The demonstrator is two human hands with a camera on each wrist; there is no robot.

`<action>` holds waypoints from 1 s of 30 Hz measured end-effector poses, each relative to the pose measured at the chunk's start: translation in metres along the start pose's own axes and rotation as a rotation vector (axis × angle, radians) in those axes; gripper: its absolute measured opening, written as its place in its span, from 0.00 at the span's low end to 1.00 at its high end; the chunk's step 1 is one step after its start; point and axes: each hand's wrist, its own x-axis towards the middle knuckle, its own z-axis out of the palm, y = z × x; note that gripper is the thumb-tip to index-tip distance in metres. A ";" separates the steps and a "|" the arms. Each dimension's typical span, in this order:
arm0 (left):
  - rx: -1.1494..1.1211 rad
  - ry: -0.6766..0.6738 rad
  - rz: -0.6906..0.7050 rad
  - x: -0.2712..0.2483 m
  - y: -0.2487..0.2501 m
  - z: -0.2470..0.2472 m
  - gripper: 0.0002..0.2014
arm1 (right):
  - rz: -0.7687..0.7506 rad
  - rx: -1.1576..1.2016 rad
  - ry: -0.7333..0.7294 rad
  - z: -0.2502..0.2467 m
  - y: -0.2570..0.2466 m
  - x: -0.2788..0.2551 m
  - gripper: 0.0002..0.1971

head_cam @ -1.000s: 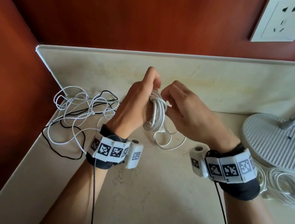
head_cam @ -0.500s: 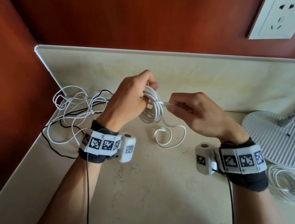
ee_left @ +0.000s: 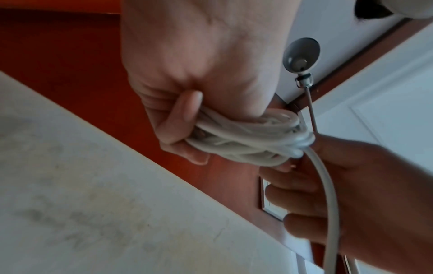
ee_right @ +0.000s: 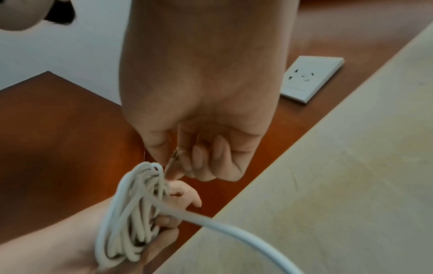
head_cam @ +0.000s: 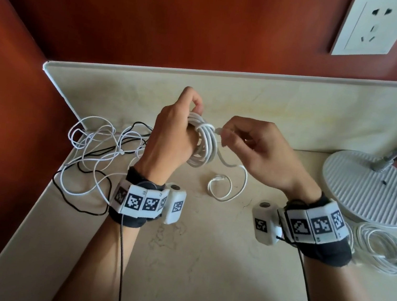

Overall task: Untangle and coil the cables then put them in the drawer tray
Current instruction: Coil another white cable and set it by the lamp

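Observation:
My left hand (head_cam: 182, 128) grips a coil of white cable (head_cam: 203, 146) (ee_left: 246, 140) (ee_right: 131, 218) above the counter, fingers curled round the loops. Close to its right, my right hand (head_cam: 238, 140) (ee_right: 187, 166) pinches the cable's plug end (head_cam: 218, 130) (ee_right: 172, 159) against the top of the coil. The cable's loose tail (head_cam: 225, 186) hangs down and curls on the counter below. A tangle of white and black cables (head_cam: 100, 148) lies at the left corner. No drawer tray is in view.
A white round lamp base (head_cam: 372, 191) stands at the right, with another white cable bundle (head_cam: 380, 247) in front of it. A wall socket (head_cam: 372, 26) sits above the counter's raised back edge (head_cam: 226, 76). A red wooden wall closes the left side.
My right hand has drawn away from the coil to the right and now pinches the plug end at its top. My left hand has kept hold of the coil.

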 end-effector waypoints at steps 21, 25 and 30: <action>-0.068 0.132 -0.226 0.005 -0.020 0.013 0.07 | 0.123 0.329 -0.071 0.025 -0.008 0.003 0.14; -0.043 0.195 -0.237 0.006 -0.024 0.011 0.17 | 0.187 0.309 -0.062 0.021 -0.007 0.002 0.10; -0.068 0.334 -0.283 0.009 -0.031 0.011 0.19 | 0.223 0.322 -0.069 0.018 -0.016 -0.002 0.07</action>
